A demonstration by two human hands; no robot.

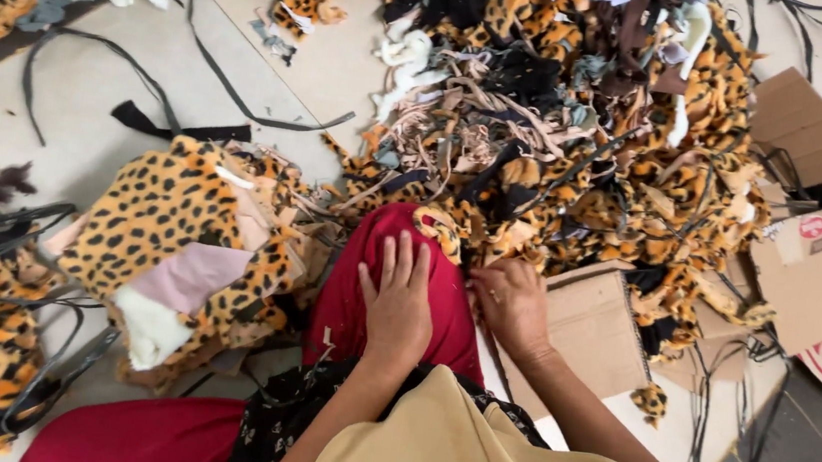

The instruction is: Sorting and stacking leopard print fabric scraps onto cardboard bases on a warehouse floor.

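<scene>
My left hand [396, 300] lies flat and open on my knee in red trousers [354, 296], fingers spread. Just past its fingertips a curled strip of leopard-print fabric [439, 232] rests on the knee. My right hand [512, 301] reaches into the near edge of a large heap of leopard-print, tan and black fabric scraps [562, 125]; its fingertips are hidden among the scraps, so whether it grips a piece cannot be told.
A stack of cut leopard-print pieces with pink and white backing [177, 259] lies to my left. Flattened cardboard [590, 329] lies under my right hand, more cardboard [808, 279] at right. Black straps [196, 60] trail across the floor.
</scene>
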